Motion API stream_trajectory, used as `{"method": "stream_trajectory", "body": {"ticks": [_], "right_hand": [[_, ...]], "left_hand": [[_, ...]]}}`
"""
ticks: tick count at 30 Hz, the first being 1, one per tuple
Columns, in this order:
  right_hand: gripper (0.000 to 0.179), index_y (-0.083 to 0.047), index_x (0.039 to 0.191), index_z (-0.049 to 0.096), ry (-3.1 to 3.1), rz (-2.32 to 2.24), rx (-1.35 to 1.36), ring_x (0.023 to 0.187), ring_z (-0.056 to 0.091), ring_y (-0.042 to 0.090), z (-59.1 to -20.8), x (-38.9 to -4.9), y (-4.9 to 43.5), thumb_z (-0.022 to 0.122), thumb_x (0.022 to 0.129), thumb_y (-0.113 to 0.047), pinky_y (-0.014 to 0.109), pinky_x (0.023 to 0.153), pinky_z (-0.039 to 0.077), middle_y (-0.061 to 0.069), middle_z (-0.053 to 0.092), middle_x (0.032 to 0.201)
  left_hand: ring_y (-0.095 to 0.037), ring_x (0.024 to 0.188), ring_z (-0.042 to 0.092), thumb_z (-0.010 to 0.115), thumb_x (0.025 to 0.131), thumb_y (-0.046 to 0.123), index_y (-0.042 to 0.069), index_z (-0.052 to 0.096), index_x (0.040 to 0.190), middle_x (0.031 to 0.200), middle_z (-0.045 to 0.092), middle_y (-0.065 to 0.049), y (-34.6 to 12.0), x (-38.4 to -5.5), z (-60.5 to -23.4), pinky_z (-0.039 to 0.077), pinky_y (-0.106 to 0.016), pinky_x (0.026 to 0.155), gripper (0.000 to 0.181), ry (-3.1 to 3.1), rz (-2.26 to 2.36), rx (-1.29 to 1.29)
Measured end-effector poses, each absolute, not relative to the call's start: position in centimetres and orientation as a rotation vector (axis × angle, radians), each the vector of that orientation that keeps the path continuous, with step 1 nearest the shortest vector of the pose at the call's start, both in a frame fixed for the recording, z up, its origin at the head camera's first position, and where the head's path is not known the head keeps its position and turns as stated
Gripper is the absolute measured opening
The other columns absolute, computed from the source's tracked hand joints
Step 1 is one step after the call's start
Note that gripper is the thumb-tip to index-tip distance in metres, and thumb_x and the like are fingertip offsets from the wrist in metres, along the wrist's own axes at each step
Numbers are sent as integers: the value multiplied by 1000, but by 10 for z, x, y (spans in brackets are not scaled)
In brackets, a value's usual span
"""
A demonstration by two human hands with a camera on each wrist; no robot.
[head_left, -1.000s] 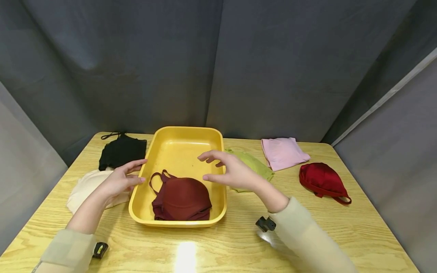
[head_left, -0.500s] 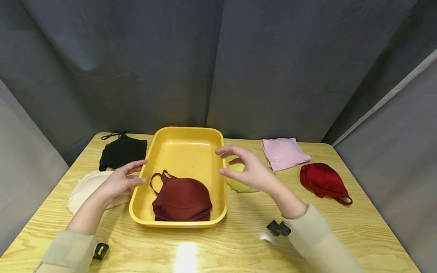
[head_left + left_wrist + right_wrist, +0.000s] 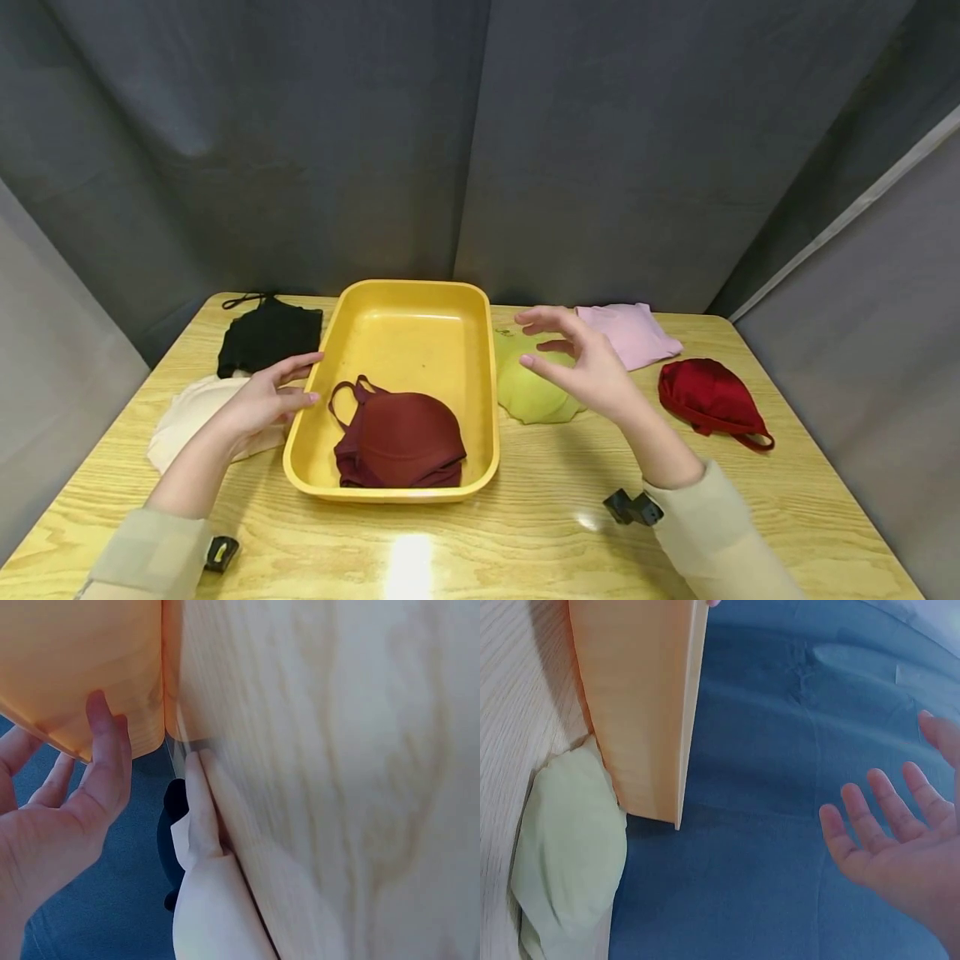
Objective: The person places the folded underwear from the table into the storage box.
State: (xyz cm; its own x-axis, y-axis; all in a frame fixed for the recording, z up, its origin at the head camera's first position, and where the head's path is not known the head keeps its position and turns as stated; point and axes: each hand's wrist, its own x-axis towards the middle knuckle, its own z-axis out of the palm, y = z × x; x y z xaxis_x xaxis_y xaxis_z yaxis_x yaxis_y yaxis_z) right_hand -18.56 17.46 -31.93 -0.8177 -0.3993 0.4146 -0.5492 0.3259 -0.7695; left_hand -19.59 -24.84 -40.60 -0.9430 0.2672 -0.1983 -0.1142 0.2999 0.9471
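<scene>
A yellow plastic tub (image 3: 408, 346) stands on the wooden table, with a folded maroon bra (image 3: 408, 437) lying in its near end, one strap loop to the left. My left hand (image 3: 258, 402) is at the tub's left side; in the left wrist view its fingertips (image 3: 99, 705) lie against the outer wall and rim. Right of the tub, my right hand (image 3: 588, 367) hovers with spread, slightly bent fingers and holds nothing. Below it a folded lime-green bra (image 3: 534, 392) lies close to the tub, partly hidden by the hand.
Left of the tub lie a black strappy garment (image 3: 272, 335) and a folded cream one (image 3: 187, 412), partly behind my left arm. On the right are a folded pink garment (image 3: 626, 333) and a shiny red bra (image 3: 711, 393). A grey curtain (image 3: 480, 150) hangs behind the table.
My right hand has moved right, from over the tub to above the lime-green bra. The left hand, the tub and the maroon bra have stayed in place.
</scene>
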Motion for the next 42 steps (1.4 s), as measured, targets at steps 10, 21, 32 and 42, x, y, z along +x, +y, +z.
{"method": "stream_trajectory", "body": {"ticks": [10, 21, 32, 42], "right_hand": [[46, -8, 127, 54, -2340, 1521, 776, 111, 55, 27, -329, -195, 191, 68, 84, -1, 42, 92, 48, 10, 59, 123], [47, -2, 127, 53, -2304, 1595, 588, 112, 53, 35, -344, -206, 204, 68, 84, 1, 35, 92, 48, 21, 56, 125], [52, 0, 133, 47, -2382, 1648, 484, 118, 47, 42, -355, -213, 215, 68, 85, -2, 26, 90, 45, 25, 49, 132], [65, -9, 143, 38, -2581, 1616, 467, 126, 43, 39, -385, -238, 235, 69, 86, -13, 56, 102, 35, 18, 42, 141]], "left_hand": [[-23, 100, 61, 62, 90, 10, 14, 29, 148, 140, 37, -21, -249, -196, -406, 51, -29, 70, 67, 2253, 1692, 141], [-26, 104, 59, 61, 91, 11, 15, 27, 149, 141, 35, -21, -249, -196, -407, 53, -33, 76, 67, 2233, 1706, 141], [-29, 106, 59, 62, 91, 10, 15, 30, 148, 139, 37, -19, -250, -198, -409, 53, -34, 78, 66, 2245, 1694, 125], [-29, 107, 58, 63, 90, 12, 15, 27, 149, 142, 34, -21, -250, -196, -408, 53, -34, 79, 69, 2231, 1704, 142]]}}
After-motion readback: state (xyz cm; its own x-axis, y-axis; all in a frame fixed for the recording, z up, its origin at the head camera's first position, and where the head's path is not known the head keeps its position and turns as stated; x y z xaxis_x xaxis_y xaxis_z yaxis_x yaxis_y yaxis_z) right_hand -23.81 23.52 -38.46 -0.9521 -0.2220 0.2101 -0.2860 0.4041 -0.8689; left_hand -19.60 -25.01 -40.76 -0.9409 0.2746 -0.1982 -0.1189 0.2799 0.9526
